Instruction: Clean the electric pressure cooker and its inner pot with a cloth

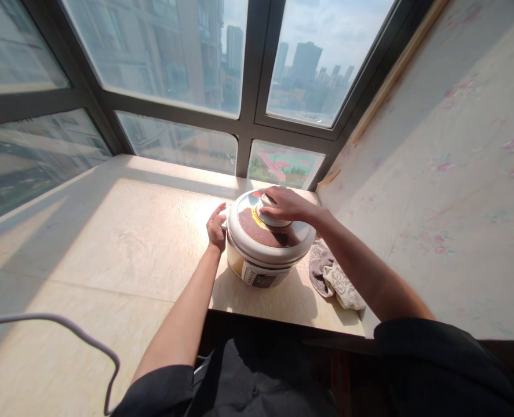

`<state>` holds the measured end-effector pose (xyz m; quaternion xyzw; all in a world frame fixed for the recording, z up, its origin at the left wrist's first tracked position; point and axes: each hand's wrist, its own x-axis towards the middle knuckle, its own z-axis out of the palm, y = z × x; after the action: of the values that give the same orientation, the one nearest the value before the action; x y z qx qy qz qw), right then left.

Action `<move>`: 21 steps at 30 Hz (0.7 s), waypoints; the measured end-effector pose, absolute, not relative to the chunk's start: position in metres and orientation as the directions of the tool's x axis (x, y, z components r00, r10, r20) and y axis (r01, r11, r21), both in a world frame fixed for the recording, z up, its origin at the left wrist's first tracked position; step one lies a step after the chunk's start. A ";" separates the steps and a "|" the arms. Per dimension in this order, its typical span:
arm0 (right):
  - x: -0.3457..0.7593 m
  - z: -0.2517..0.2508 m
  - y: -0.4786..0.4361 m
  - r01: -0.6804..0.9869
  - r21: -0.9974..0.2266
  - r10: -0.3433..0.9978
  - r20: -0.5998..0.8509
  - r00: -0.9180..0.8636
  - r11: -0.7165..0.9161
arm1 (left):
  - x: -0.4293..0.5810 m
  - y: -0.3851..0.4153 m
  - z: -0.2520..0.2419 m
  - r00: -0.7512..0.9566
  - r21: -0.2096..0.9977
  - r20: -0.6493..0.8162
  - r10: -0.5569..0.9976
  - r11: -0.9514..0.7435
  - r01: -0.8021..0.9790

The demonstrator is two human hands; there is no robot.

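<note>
An electric cooker [234,259] with a pale body and a control panel [265,278] on its front stands on the window ledge. Its round lid [257,234] has a white rim and a shiny, reflecting top, and it sits on the pot. With fingers curled round the white knob [268,201], my right hand [285,204] grips the lid from above. My left hand [216,227] is closed around the side handle [225,217] at the cooker's left. The far side handle is mostly hidden behind my right forearm.
A crumpled grey-and-cream cloth [337,281] lies right of the cooker, by the flower-patterned wall [448,174]. A grey cable [65,325] curves over the ledge [144,249] at lower left. Dark-framed windows [174,52] rise behind; the ledge's front edge is close to my body.
</note>
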<state>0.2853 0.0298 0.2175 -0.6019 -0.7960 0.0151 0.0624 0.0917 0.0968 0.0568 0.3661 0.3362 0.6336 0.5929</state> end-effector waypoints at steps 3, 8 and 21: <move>0.290 0.219 0.032 0.948 -0.170 0.963 0.058 -0.263 0.269 | 0.092 0.098 0.055 -0.039 0.868 0.072 0.997 -0.082 -0.490; 0.269 0.208 0.020 0.997 -0.070 0.982 0.189 -0.031 0.045 | 0.094 0.097 0.056 -0.050 0.839 0.076 0.996 -0.091 -0.537; 0.273 0.200 0.014 0.992 -0.113 0.957 0.291 -0.013 0.047 | 0.095 0.101 0.048 -0.003 0.798 0.068 0.998 -0.056 -0.600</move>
<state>0.2729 0.0140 0.1996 -0.6874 -0.7089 -0.0614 0.1458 0.0954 0.1006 0.0484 0.3372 0.2949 0.6437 0.6204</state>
